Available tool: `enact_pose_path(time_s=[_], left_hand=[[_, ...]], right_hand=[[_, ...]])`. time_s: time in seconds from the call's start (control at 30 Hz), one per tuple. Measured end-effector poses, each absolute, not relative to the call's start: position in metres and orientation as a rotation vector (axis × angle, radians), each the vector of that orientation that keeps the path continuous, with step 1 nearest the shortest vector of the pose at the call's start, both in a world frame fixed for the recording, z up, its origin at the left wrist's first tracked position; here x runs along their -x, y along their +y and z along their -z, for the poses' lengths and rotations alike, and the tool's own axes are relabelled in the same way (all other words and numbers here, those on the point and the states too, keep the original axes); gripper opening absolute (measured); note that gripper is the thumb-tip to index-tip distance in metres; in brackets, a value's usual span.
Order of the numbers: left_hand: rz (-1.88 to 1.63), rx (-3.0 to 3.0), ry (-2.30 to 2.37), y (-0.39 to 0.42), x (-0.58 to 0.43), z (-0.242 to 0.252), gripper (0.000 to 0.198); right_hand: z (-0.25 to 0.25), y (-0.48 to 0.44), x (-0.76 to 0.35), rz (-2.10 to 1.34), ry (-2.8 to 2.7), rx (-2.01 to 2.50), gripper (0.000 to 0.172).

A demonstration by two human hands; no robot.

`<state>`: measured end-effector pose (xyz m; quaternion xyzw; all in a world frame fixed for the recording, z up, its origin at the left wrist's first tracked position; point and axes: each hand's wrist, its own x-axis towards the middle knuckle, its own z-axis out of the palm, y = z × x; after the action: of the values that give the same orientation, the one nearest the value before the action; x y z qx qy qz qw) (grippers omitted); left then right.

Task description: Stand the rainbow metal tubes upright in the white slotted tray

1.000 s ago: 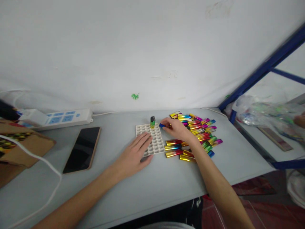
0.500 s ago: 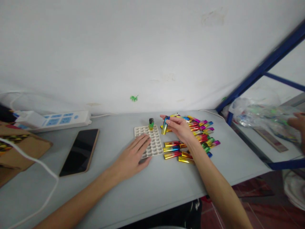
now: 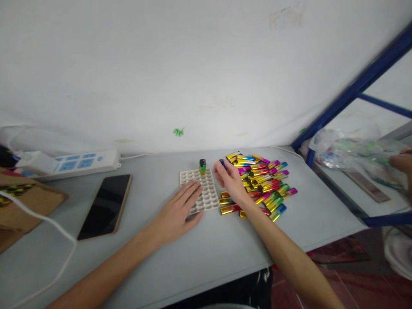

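My left hand [image 3: 180, 210] lies with outstretched fingers across the left part of a pale tray [image 3: 210, 205] full of small round-edged holes. A green and gold lighter [image 3: 202, 167] with a black top stands upright at the tray's far edge. Just right of the tray, my right hand [image 3: 230, 180] is closed around a blue and gold lighter [image 3: 222, 162]. Only its dark blue end shows above my fingers; the rest is hidden. Beneath and beyond that hand spreads a pile of shiny lighters [image 3: 267, 176] in gold, red, green, pink and blue, lying on their sides.
A black phone [image 3: 104, 207] lies on the grey table [image 3: 212, 253]. Behind it is a white power strip [image 3: 80, 165]; a cardboard box [image 3: 38, 206] and a white cable [image 3: 64, 231] are at left. A blue frame [image 3: 341, 107], plastic bags [image 3: 347, 154] and another person's hand [image 3: 402, 165] are at right.
My right hand has turned and curled around the blue and gold lighter, tipping it so mostly its blue end shows. My left hand keeps its place on the tray. The view has shifted slightly.
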<state>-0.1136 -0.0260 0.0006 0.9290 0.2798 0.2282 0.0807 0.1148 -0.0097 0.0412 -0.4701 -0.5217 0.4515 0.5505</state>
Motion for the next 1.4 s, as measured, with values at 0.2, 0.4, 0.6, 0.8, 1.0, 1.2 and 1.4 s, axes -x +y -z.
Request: enact_pose_path(time_s=[0.2, 0.4, 0.6, 0.8, 1.0, 1.2, 1.4], left_hand=[[-0.666, -2.790, 0.837, -0.025, 0.113, 0.001, 0.062], [-0.648, -2.789, 0.831, -0.024, 0.113, 0.000, 0.060], [-0.659, -2.819, 0.827, -0.026, 0.115, 0.001, 0.056], [-0.707, -2.845, 0.698, -0.033, 0.117, -0.005, 0.052], [-0.728, -2.851, 0.747, -0.037, 0.117, -0.010, 0.046], [-0.737, -2.880, 0.811, -0.034, 0.116, -0.004, 0.046], [-0.667, -2.917, 0.802, -0.028, 0.117, 0.002, 0.052]], right_hand=[[-0.029, -0.014, -0.107, -0.780, -1.308, 1.312, 0.060], [-0.030, -0.017, -0.104, -0.723, -1.340, 1.343, 0.046], [-0.031, -0.016, -0.105, -0.731, -1.394, 1.348, 0.052], [-0.029, -0.014, -0.109, -0.722, -1.436, 1.292, 0.042], [-0.028, -0.008, -0.119, -0.724, -1.547, 1.149, 0.035], [-0.027, -0.003, -0.130, -0.641, -1.592, 1.170, 0.035], [-0.049, 0.006, -0.134, -0.539, -1.683, 1.155, 0.029]])
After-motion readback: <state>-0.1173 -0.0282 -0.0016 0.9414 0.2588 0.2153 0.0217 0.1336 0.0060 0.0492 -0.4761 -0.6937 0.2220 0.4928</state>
